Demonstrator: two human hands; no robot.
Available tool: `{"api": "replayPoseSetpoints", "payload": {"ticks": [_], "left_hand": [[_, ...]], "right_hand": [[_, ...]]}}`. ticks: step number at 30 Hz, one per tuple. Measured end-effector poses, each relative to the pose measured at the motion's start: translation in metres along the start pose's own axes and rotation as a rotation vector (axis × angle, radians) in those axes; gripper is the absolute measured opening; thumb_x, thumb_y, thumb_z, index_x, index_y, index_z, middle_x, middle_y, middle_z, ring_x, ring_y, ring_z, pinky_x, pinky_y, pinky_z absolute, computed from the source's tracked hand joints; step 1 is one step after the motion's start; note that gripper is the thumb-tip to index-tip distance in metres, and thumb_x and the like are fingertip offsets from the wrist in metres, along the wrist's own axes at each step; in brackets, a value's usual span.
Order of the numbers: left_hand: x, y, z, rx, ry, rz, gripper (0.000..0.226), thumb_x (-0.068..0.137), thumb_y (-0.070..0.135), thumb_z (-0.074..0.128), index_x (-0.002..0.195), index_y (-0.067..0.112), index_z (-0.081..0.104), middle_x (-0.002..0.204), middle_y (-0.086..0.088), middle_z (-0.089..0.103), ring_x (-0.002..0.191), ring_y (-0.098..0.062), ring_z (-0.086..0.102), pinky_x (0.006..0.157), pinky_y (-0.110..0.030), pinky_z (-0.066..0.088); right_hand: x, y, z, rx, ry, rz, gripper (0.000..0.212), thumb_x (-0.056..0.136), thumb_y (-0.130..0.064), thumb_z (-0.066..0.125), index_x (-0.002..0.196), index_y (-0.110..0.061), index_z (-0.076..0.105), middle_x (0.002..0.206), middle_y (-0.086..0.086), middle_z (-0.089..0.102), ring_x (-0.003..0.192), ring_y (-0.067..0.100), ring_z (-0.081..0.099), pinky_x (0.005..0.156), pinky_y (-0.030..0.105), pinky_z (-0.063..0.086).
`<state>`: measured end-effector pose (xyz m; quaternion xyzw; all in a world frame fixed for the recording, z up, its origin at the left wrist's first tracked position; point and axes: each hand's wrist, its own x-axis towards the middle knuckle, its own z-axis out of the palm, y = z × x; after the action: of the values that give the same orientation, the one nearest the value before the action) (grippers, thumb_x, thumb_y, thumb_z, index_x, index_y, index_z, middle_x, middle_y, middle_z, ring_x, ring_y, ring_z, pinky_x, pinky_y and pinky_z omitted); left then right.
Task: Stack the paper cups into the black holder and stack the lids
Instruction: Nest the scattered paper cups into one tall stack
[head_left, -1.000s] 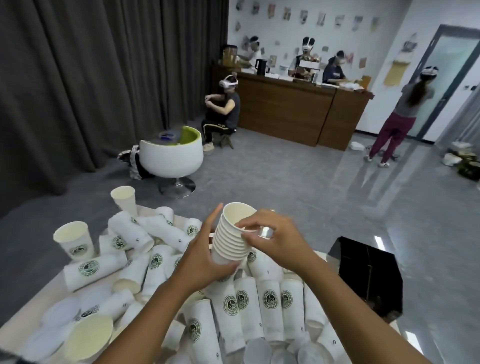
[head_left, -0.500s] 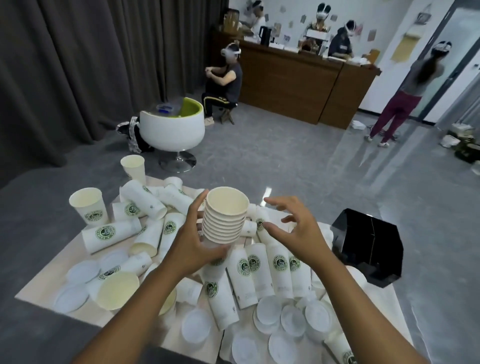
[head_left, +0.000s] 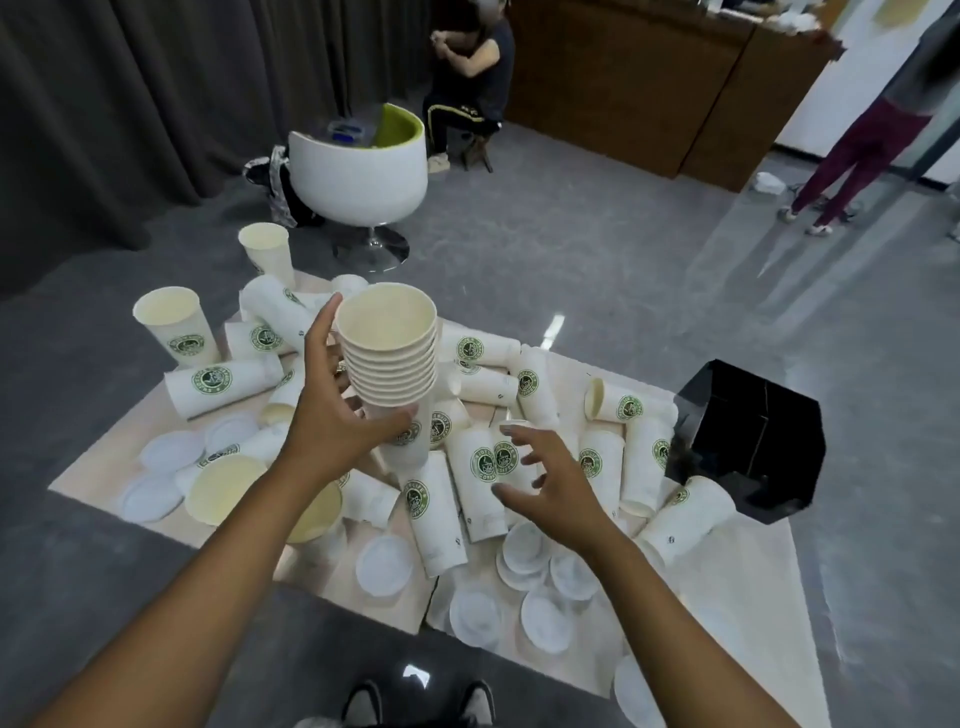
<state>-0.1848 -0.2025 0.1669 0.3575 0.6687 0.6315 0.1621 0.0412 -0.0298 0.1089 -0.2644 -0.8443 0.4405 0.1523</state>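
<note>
Stack of nested paper cups (head_left: 387, 358) held upright in the left hand (head_left: 332, 415), mouth up, roughly eight rims showing. Thumb wraps the front of the lowest cup, fingers reach up behind the rims; the grip sits at the bottom of the stack, so most of it stands above the hand. Right hand (head_left: 550, 486) hovers to the right and lower, fingers spread and slightly bent, grasping nothing, apart from the stack. It hangs over loose cups (head_left: 483, 467) lying on their sides with green logos; whether a fingertip brushes one is hard to tell from this angle.

Pale mat (head_left: 727, 597) on grey floor carries the scatter. Two single cups stand upright at far left (head_left: 176, 327) and beyond it (head_left: 267, 254). Flat white lids (head_left: 384, 564) lie singly along the near edge and at left. Black holder (head_left: 748, 441) sits tipped at the mat's right edge, a fallen cup (head_left: 685, 519) touching its near side.

White tub chair (head_left: 358, 171) beyond the mat.
</note>
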Motion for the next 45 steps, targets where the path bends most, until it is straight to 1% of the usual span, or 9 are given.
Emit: {"api": "replayPoseSetpoints", "payload": {"ticks": [5, 11, 18, 23, 29, 32, 37, 41, 45], "left_hand": [[-0.006, 0.021, -0.012, 0.066, 0.137, 0.012, 0.125, 0.065, 0.012, 0.091, 0.158, 0.048, 0.015, 0.148, 0.035, 0.038, 0.135, 0.000, 0.052, 0.098, -0.022, 0.053], [-0.015, 0.048, -0.033, 0.136, 0.344, 0.063, 0.123, 0.072, -0.008, 0.089, 0.159, 0.037, 0.015, 0.148, 0.033, 0.040, 0.135, 0.003, 0.052, 0.096, -0.018, 0.052], [-0.015, 0.068, -0.053, 0.173, 0.466, 0.157, 0.122, 0.069, -0.004, 0.092, 0.161, 0.023, 0.015, 0.156, 0.012, 0.040, 0.141, -0.005, 0.047, 0.100, -0.017, 0.049], [-0.043, 0.080, -0.103, 0.192, 0.560, 0.187, 0.118, 0.067, 0.013, 0.092, 0.159, 0.022, 0.018, 0.159, 0.002, 0.040, 0.143, -0.015, 0.048, 0.108, -0.037, 0.051], [-0.114, 0.072, -0.175, 0.315, 0.695, 0.126, 0.106, 0.068, -0.012, 0.084, 0.151, 0.013, 0.023, 0.157, -0.012, 0.042, 0.140, -0.015, 0.051, 0.108, -0.019, 0.048], [-0.146, 0.056, -0.183, 0.324, 0.669, 0.072, 0.111, 0.062, -0.009, 0.089, 0.149, 0.017, 0.025, 0.151, 0.001, 0.047, 0.139, -0.010, 0.051, 0.108, -0.017, 0.047], [-0.181, 0.009, -0.165, 0.310, 0.576, -0.032, 0.120, 0.054, -0.002, 0.096, 0.146, 0.034, 0.029, 0.145, 0.034, 0.045, 0.137, 0.005, 0.047, 0.106, -0.009, 0.042], [-0.193, -0.036, -0.156, 0.216, 0.490, -0.156, 0.118, 0.056, 0.015, 0.095, 0.149, 0.041, 0.028, 0.146, 0.031, 0.045, 0.137, -0.003, 0.050, 0.107, -0.019, 0.047], [-0.198, -0.064, -0.155, 0.180, 0.440, -0.244, 0.118, 0.057, 0.023, 0.098, 0.148, 0.049, 0.028, 0.151, 0.021, 0.045, 0.138, -0.002, 0.049, 0.111, -0.023, 0.046]], "right_hand": [[0.022, 0.002, 0.029, 0.109, -0.110, -0.048, 0.072, 0.081, -0.023, 0.086, 0.142, -0.040, 0.051, 0.136, -0.016, 0.052, 0.109, 0.001, 0.055, 0.084, 0.012, 0.043], [0.043, -0.019, 0.057, 0.261, -0.228, -0.116, 0.070, 0.080, -0.026, 0.086, 0.135, -0.052, 0.052, 0.138, -0.020, 0.051, 0.109, 0.012, 0.058, 0.077, 0.024, 0.051], [0.052, -0.039, 0.059, 0.311, -0.236, -0.144, 0.070, 0.081, -0.025, 0.085, 0.136, -0.053, 0.051, 0.139, -0.020, 0.053, 0.111, 0.011, 0.058, 0.087, 0.031, 0.054], [0.053, -0.060, 0.071, 0.319, -0.247, -0.201, 0.068, 0.080, -0.025, 0.085, 0.137, -0.046, 0.054, 0.137, -0.020, 0.055, 0.112, 0.011, 0.059, 0.086, 0.034, 0.055], [0.041, -0.072, 0.115, 0.290, -0.323, -0.259, 0.072, 0.077, -0.030, 0.087, 0.132, -0.057, 0.051, 0.135, -0.022, 0.052, 0.115, 0.009, 0.055, 0.085, 0.027, 0.050], [0.036, -0.076, 0.136, 0.228, -0.351, -0.270, 0.072, 0.074, -0.036, 0.085, 0.132, -0.060, 0.050, 0.138, -0.031, 0.047, 0.123, 0.005, 0.050, 0.089, 0.022, 0.046], [0.030, -0.067, 0.176, 0.093, -0.341, -0.331, 0.066, 0.069, -0.050, 0.079, 0.130, -0.041, 0.058, 0.134, -0.038, 0.049, 0.127, 0.004, 0.043, 0.104, 0.029, 0.041], [0.029, -0.053, 0.201, -0.003, -0.282, -0.395, 0.059, 0.070, -0.052, 0.079, 0.125, -0.038, 0.060, 0.128, -0.022, 0.061, 0.121, 0.015, 0.051, 0.105, 0.012, 0.029], [0.030, -0.046, 0.218, -0.095, -0.226, -0.443, 0.054, 0.070, -0.049, 0.078, 0.119, -0.029, 0.067, 0.120, -0.015, 0.065, 0.114, 0.018, 0.055, 0.101, 0.015, 0.031]]}}
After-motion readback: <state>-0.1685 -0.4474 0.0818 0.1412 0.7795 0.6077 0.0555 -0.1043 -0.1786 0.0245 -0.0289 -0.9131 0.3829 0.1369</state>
